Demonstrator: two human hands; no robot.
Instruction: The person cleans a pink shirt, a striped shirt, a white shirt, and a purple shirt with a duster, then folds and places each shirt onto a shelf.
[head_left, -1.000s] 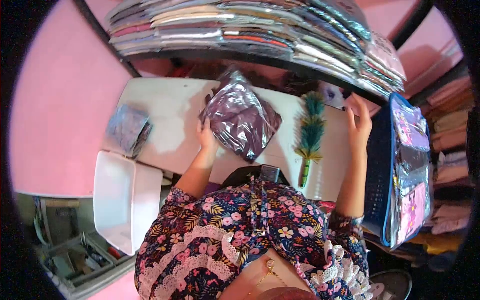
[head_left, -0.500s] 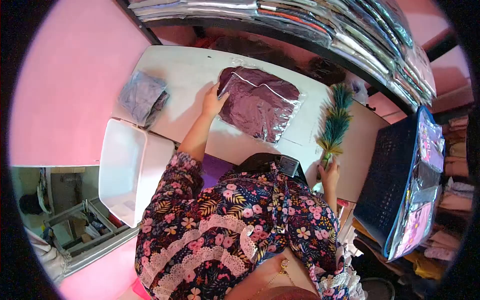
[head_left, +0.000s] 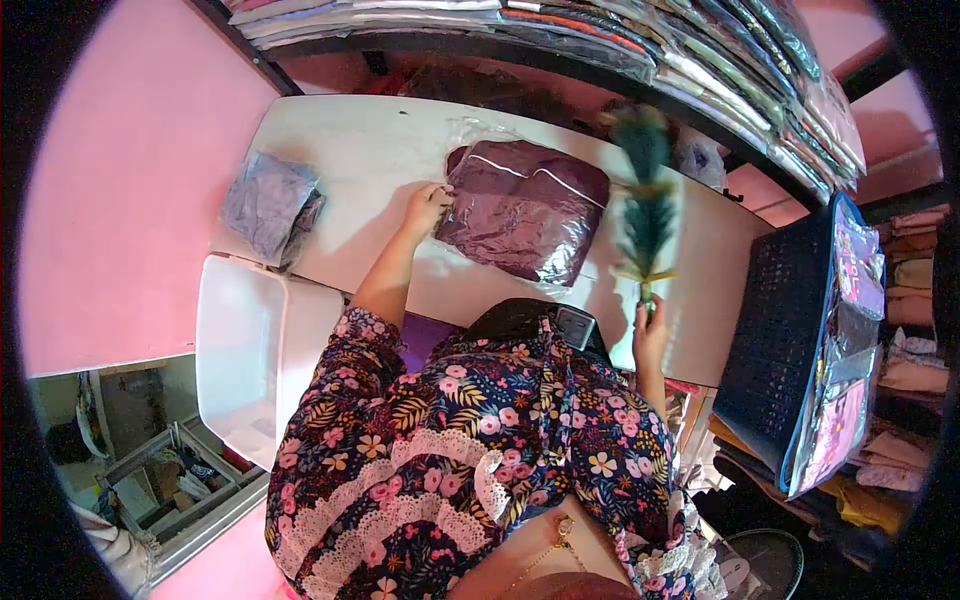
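A dark purple garment sealed in a clear plastic bag (head_left: 525, 212) lies flat on the white table (head_left: 370, 150). My left hand (head_left: 425, 207) grips the bag's left edge with curled fingers. My right hand (head_left: 649, 327) is closed around the handle of a green feather duster (head_left: 645, 195), which is lifted and blurred over the table to the right of the bag.
A grey bagged garment (head_left: 268, 207) sits at the table's left end. A white plastic tub (head_left: 258, 352) stands left of me. A dark blue basket (head_left: 785, 340) with bagged items is at the right. Shelves of stacked packaged clothes (head_left: 640, 40) run above the table.
My right hand took the duster's handle and raised it off the table. The purple bag went from held up to lying flat, and my left hand now pinches its left edge.
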